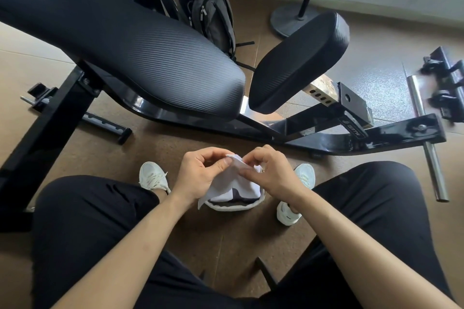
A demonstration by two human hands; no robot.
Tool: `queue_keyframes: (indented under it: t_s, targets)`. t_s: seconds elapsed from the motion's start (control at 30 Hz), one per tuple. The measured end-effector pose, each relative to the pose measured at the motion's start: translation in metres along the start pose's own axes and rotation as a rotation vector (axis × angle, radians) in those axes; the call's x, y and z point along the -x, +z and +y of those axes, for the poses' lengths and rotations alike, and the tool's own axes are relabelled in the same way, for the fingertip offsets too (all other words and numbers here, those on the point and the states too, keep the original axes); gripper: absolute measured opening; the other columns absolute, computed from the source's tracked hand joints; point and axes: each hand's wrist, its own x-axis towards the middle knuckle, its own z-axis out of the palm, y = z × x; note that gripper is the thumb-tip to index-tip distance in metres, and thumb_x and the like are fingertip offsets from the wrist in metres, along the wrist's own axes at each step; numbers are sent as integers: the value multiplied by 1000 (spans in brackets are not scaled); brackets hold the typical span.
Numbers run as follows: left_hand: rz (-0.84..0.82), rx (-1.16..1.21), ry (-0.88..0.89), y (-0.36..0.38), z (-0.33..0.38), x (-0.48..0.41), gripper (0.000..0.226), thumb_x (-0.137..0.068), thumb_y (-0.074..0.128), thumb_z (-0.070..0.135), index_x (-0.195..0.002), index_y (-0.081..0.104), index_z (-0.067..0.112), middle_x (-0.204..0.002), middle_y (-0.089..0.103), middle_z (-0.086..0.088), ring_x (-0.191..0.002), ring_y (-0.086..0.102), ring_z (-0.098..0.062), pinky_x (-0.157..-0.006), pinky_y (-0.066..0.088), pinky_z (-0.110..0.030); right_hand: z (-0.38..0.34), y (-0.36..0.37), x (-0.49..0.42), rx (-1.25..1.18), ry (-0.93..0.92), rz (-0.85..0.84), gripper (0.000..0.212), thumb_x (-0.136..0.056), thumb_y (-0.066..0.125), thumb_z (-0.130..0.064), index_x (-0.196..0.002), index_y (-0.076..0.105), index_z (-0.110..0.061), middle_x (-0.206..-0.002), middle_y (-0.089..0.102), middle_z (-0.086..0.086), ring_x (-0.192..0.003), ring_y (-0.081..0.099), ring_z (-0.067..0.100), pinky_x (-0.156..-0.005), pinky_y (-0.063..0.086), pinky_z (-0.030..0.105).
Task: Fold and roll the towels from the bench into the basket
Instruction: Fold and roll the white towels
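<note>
white cloth – one small towel (pixel 226 183) – is held up between both hands, in front of the seated person's knees and directly above the basket (pixel 233 207). left hand (pixel 200 170): fingers curled, thumb and forefinger pinching the towel's upper corner. right hand (pixel 272 170): fingers curled, fingertips pinching the edge of the same towel just beside the left thumb. the two hands are close together, nearly touching. the towel's lower part hangs down to the basket mouth; whether it touches the contents cannot be told.

the basket stands on the brown floor (pixel 150 155) between two white shoes (pixel 153 178). its pale rim shows below the hands; white and dark material lies inside, and how many pieces cannot be told.

the bench (pixel 150 57) is across the view beyond the hands – a black ribbed back pad, tilted, on a black steel frame, with a separate seat pad (pixel 298 60) to its right. no towel is visible on either pad.

a dark backpack (pixel 208 12) rests on the floor behind the bench, near the wall. a round stand base (pixel 288 17) with an upright pole sits to its right. a bare steel bar (pixel 424 133) lies on the floor at far right.
</note>
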Motion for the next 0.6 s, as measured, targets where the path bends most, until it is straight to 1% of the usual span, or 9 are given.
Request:
queue_keyframes:
  t_s: [0.03, 0.1, 0.17, 0.27, 0.37, 0.47, 0.53, 0.6]
  targets:
    - [3, -15, 10, -1, 1, 0, 19, -92, 73, 21, -96, 75, 40, -97, 75, 19, -101, 68, -5, -75, 55, -16, 3, 0, 0, 33, 4, -16, 8, -87, 79, -32, -89, 72, -34, -91, 64, -14, -95, 52, 8, -76, 45, 24]
    - [10, -42, 24, -3, 1, -1, 25, -93, 72, 19, -95, 72, 43, -96, 73, 25, -100, 66, -2, -74, 53, -13, 8, 1, -2, 102, -10, -7, 8, -86, 80, -30, -92, 76, -31, -92, 60, -13, -96, 45, 9, -79, 42, 26]
    - [34, -51, 31, -6, 1, -2, 26, -94, 71, 18, -95, 71, 44, -96, 72, 26, -100, 66, -6, -78, 54, -18, 15, 0, -4, 187, -36, 30, 10, -84, 82, -32, -93, 78, -29, -93, 57, -11, -96, 39, 10, -82, 40, 30]
    - [75, -61, 44, -15, 3, -5, 22, -95, 68, 20, -97, 69, 42, -102, 72, 15, -103, 65, -14, -82, 54, -29, 26, -4, -6, 378, -36, 44, 13, -82, 82, -40, -89, 77, -32, -97, 52, -11, -99, 35, 10, -87, 34, 33]
    - [121, -58, 52, -30, 0, -6, 23, -97, 66, 17, -97, 68, 40, -103, 72, 10, -103, 65, -16, -82, 51, -26, 36, -9, -5, 498, -14, 20, 15, -82, 80, -46, -86, 72, -35, -99, 49, -11, -101, 32, 12, -92, 33, 35]
    - [170, -83, 64, -46, -7, -9, 27, -97, 66, 13, -97, 69, 40, -102, 73, 11, -102, 68, -16, -86, 54, -27, 44, -17, -4, 537, 7, 21, 13, -82, 81, -45, -86, 71, -37, -97, 47, -12, -102, 33, 14, -92, 33, 37]
    - [201, -91, 66, -56, -11, -9, 31, -97, 66, 11, -95, 69, 42, -97, 73, 16, -100, 68, -11, -86, 54, -25, 48, -21, -3, 577, 14, 24, 13, -82, 80, -45, -86, 72, -36, -97, 47, -11, -103, 35, 15, -92, 32, 37]
    - [236, -76, 73, -63, -14, -9, 35, -97, 66, 10, -92, 70, 45, -93, 73, 21, -94, 67, -4, -83, 51, -17, 54, -24, -2, 607, 39, 28, 13, -82, 80, -45, -86, 73, -36, -97, 48, -11, -104, 35, 15, -93, 32, 38]
